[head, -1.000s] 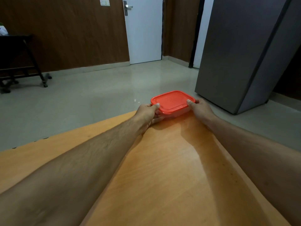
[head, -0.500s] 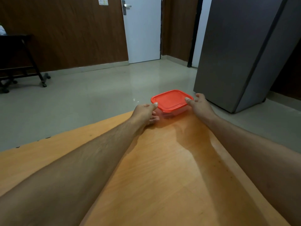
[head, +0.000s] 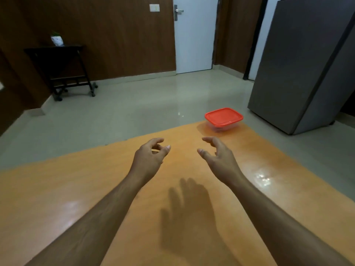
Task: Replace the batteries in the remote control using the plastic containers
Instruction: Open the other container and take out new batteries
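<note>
Left hand (head: 148, 156) and right hand (head: 218, 156) loosely curled, empty, short of lidded container (head: 223, 118): likely light, stiff, slick; best gripped at sides.

Home: fridge (head: 307, 64), wooden table (head: 76, 189).

Walls: dark brown wood panelling (head: 107, 35), pale skirting along the bottom.
Door: white door (head: 195, 35), shut, metal handle on its left edge.
Floor: glossy grey-green tiles (head: 124, 116), catching the light.
Left side: black folding stand (head: 61, 68), small potted plant (head: 57, 39) on top.
Right side: tall grey fridge (head: 303, 64).
Foreground: orange wooden table (head: 57, 189), shiny with glare.
</note>
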